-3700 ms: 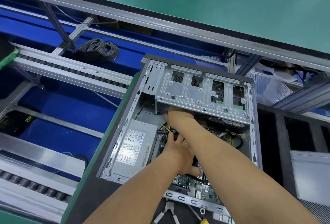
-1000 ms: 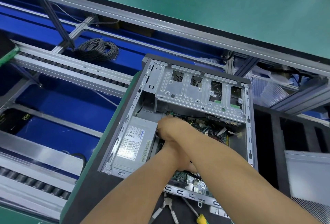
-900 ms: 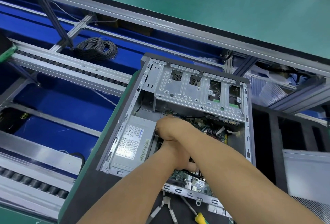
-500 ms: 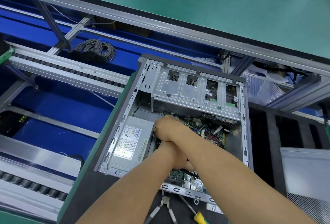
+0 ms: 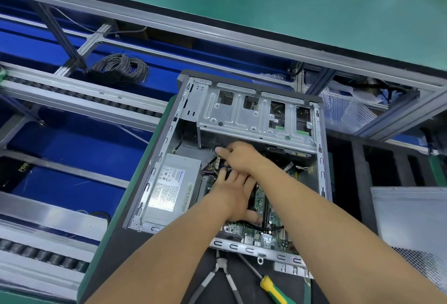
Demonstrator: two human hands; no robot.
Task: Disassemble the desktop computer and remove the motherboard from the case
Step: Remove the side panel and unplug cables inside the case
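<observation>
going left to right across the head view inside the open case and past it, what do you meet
power supply → left hand → motherboard → right wall of the case → silver side panel

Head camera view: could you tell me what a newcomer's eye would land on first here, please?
First, the open computer case in the middle, with the person's two forearms crossing over it. The right hand reaches toward the cables beside the grey power supply, and the left hand rests over the green motherboard. Pliers and a yellow-handled screwdriver lie just in front of the case.
</observation>
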